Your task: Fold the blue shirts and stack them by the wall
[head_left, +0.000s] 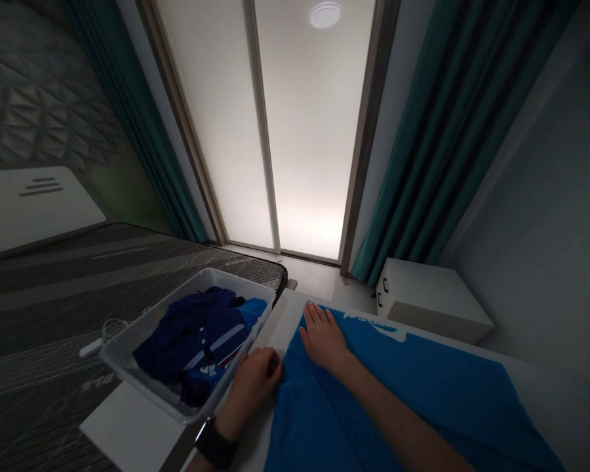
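Bare and slanting in from the bottom edge, the right forearm crosses a blue garment spread on a white tabletop. Beside it, a dark-banded watch circles the left wrist. The left hand rests knuckles-up at the garment's left edge, fingers curled inward; whether they pinch the fabric, I cannot tell. Farther up, the right hand lies palm down near the garment's far left corner, fingers extended and close together, pressing without gripping. Left of both hands, a translucent bin holds dark blue clothes. Beyond stand a white cabinet, then frosted sliding doors.
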Tool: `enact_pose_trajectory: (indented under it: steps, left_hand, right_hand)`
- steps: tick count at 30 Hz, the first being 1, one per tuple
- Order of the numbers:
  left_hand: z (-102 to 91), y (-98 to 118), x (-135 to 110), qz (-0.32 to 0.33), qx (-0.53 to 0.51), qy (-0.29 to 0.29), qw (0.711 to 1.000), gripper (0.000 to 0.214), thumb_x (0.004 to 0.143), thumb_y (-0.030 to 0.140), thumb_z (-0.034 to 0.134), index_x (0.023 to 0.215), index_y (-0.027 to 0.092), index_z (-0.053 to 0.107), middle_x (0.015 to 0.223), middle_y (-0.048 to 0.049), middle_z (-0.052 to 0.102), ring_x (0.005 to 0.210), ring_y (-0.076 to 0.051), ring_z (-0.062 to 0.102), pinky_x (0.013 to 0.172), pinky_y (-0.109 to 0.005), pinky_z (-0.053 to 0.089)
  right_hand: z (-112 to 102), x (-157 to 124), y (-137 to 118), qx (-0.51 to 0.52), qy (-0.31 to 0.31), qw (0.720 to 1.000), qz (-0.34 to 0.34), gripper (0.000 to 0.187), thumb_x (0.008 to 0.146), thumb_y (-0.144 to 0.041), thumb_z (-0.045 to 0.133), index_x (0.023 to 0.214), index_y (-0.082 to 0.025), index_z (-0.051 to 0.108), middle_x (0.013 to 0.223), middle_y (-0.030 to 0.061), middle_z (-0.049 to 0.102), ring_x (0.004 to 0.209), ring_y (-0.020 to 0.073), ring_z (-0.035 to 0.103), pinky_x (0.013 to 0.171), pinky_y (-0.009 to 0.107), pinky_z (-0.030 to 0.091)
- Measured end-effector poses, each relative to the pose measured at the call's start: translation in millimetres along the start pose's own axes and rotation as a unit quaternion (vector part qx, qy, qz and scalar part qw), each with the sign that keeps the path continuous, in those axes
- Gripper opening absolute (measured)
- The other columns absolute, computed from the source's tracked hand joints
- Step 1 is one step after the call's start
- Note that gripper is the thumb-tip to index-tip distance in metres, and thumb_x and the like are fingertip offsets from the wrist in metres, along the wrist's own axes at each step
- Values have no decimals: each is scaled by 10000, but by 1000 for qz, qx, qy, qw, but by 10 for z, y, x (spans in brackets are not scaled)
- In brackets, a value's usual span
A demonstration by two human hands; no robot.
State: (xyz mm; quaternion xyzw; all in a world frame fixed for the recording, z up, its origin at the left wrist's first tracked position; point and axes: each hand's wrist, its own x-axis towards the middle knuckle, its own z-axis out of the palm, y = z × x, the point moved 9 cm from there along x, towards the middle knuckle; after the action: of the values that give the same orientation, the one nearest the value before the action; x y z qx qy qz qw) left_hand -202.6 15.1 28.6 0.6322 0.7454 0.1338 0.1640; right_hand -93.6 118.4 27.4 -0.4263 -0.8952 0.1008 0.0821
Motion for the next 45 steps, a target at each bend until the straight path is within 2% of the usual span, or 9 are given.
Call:
enact_pose_trajectory:
  steps: [6, 12, 17, 22, 26, 29, 33, 38, 45]
  left_hand:
    - [-8, 4, -3, 3, -9, 5, 1000, 138, 897, 225, 502, 832, 182, 616, 839, -37, 677, 839, -214, 598, 759, -342, 339]
    - [-15, -1, -4, -3, -2, 9, 1000, 130, 881, 210, 510, 822, 184, 623, 830, -32, 673, 838, -218, 602, 748, -334, 341]
    - [-35, 35, -12, 7, 1, 14, 1000, 134, 872, 202, 494, 797, 184, 604, 817, -38, 668, 823, -217, 598, 738, -332, 355]
    - [-16, -12, 2, 21, -41, 26, 999, 146, 878, 234, 469, 808, 191, 590, 778, -36, 663, 758, -207, 609, 675, -307, 400]
    - [-88, -44, 19, 45, -100, 96, 989, 205, 906, 227, 406, 937, 188, 605, 844, -57, 677, 755, -206, 642, 678, -308, 481]
    - [-250, 198, 5, 132, -101, 168, 972, 274, 936, 204, 366, 1076, 190, 601, 1041, -100, 666, 946, -231, 650, 817, -364, 528]
    - [-244, 726, 108, 245, -28, 153, 957, 388, 961, 172, 360, 1320, 215, 502, 1290, -103, 586, 1189, -245, 562, 1003, -441, 483]
    - [116, 1163, 448, 322, 73, 102, 939, 491, 961, 232, 436, 1448, 198, 381, 1513, -111, 412, 1391, -261, 387, 1122, -445, 383]
    - [498, 1273, 779, 288, 130, 37, 948, 551, 992, 425, 394, 1490, 193, 354, 1577, -110, 312, 1465, -256, 251, 1198, -470, 198]
  right_hand:
    - [220, 89, -38, 6, -4, 1000, 26, 740, 958, -525, 304, 1532, -62, 240, 1610, 127, 168, 1490, 258, 101, 1191, 461, 5]
    - [276, 93, -8, 11, -23, 999, 23, 770, 958, -555, 256, 1543, -60, 184, 1620, 117, 108, 1497, 243, 33, 1187, 455, -52]
    - [230, 67, 34, 14, -18, 999, 30, 759, 966, -550, 234, 1546, -63, 176, 1621, 113, 109, 1498, 231, 32, 1191, 428, -56]
    - [153, -95, 243, 4, -41, 998, 56, 724, 981, -514, 184, 1550, -69, 146, 1623, 91, 105, 1498, 222, 36, 1198, 430, -36]
    - [54, -299, 463, -16, -58, 996, 71, 708, 985, -498, 173, 1551, -75, 143, 1624, 82, 104, 1498, 224, 44, 1204, 435, -13]
    - [-19, -448, 631, -33, -59, 994, 83, 702, 987, -496, 161, 1550, -76, 154, 1623, 85, 108, 1497, 224, 51, 1205, 440, 1]
    - [-123, -613, 826, -47, -43, 993, 102, 705, 985, -502, 154, 1548, -78, 174, 1621, 82, 129, 1496, 225, 63, 1206, 439, 7]
    - [-202, -788, 1033, -56, -36, 989, 135, 691, 987, -476, 170, 1543, -66, 192, 1618, 92, 144, 1495, 222, 75, 1205, 438, 10]
    - [-173, -969, 1406, -51, -39, 980, 188, 687, 986, -528, 206, 1556, -146, 178, 1627, 64, 126, 1497, 213, 59, 1202, 441, 23]
